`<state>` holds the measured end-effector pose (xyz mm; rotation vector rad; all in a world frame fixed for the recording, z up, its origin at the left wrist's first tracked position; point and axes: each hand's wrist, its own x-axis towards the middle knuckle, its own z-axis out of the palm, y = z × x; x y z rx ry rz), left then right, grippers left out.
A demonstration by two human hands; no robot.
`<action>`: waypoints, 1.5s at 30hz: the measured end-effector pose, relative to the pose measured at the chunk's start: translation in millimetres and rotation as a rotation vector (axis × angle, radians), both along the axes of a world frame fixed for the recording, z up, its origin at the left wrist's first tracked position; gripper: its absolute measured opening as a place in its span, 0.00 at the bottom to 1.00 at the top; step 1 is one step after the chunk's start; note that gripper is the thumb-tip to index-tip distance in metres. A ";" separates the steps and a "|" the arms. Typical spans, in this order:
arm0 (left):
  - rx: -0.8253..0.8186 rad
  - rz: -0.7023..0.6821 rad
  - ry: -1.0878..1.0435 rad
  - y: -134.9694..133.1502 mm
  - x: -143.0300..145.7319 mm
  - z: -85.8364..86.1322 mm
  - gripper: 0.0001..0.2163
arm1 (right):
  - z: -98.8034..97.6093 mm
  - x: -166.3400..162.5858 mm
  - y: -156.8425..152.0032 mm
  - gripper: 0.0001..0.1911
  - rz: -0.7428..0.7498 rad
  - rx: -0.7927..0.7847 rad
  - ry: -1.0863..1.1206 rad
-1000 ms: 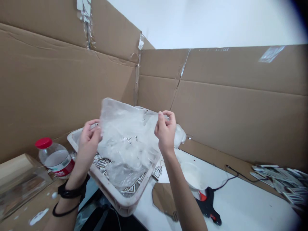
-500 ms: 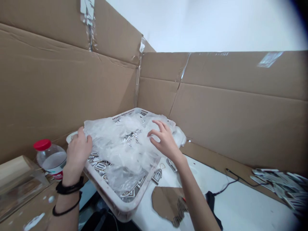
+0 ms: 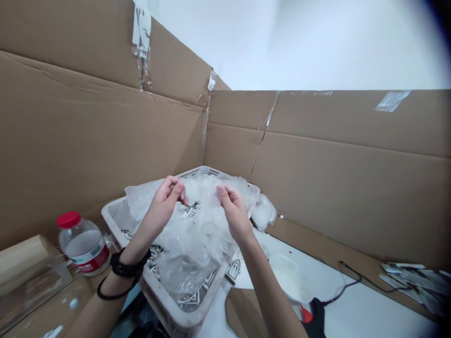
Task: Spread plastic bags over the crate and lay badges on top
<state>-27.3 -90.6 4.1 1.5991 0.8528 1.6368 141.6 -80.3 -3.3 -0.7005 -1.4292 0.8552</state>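
Note:
A white plastic basket [image 3: 183, 315] holds crumpled, translucent plastic bags [image 3: 183, 244] lying over several small black-and-white cut pieces [image 3: 192, 212]. Above it, my left hand [image 3: 165, 197] is pinched, thumb against fingers, at the left side of a thin clear plastic bag [image 3: 208, 193]. My right hand [image 3: 234, 211] pinches the same bag from the right, its fingertips pressed together. The film is so sheer that its exact edges are hard to make out. Two dark bands circle my left wrist.
Left of the basket stands a bottle with a red cap [image 3: 84, 244]. On the white table [image 3: 338, 305] lie a cardboard piece [image 3: 243, 312], a white round container [image 3: 287, 277], a black cable [image 3: 348, 281] and a pile of flat strips [image 3: 416, 281]. Cardboard walls [image 3: 334, 164] rise behind.
My left hand has left the basket's left rim and moved right, over the bags. The right hand has gone from spread fingers to a pinch. The view has tilted slightly up.

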 end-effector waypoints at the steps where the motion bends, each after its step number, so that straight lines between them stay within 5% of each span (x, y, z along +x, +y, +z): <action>1: 0.022 0.039 -0.042 -1.9 -1.1 -1.5 0.10 | -2.6 1.2 0.0 0.18 -0.038 -0.018 0.023; 4: 0.001 0.059 -0.019 -9.8 -0.3 -2.9 0.12 | -5.0 0.3 -4.2 0.19 -0.127 -0.015 0.009; 9: -0.121 -0.011 0.159 -20.3 11.5 -4.0 0.14 | 2.4 -10.8 -21.4 0.20 -0.151 0.231 -0.043; 14: -0.084 0.080 0.110 -25.5 3.0 -8.7 0.08 | 0.8 -5.6 -27.7 0.26 -0.020 0.020 0.096; 19: 0.070 0.295 0.050 -31.0 -7.6 -12.0 0.06 | 0.0 5.6 -30.1 0.22 0.023 -0.104 0.216; 23: 0.291 0.370 0.105 -37.9 8.9 -16.7 0.04 | -1.1 -1.2 -41.1 0.22 0.071 -0.211 0.060; 26: 0.416 0.378 0.099 -41.6 24.0 -22.8 0.04 | -6.5 -10.2 -47.2 0.24 -0.014 -0.206 -0.105; 29: 0.493 0.292 0.088 -42.2 30.8 -28.8 0.07 | -11.6 -14.1 -47.7 0.14 -0.047 -0.117 -0.205; 34: 0.253 0.153 0.117 -44.2 27.9 -30.5 0.07 | -14.2 -6.9 -45.9 0.16 0.077 -0.002 -0.214; 39: 0.031 0.125 0.326 -50.6 25.8 -22.8 0.13 | -15.5 3.6 -49.2 0.19 0.029 0.041 -0.331; 45: -0.033 -0.022 0.063 -48.4 21.6 -20.6 0.14 | -17.0 16.8 -46.4 0.18 0.010 -0.140 -0.211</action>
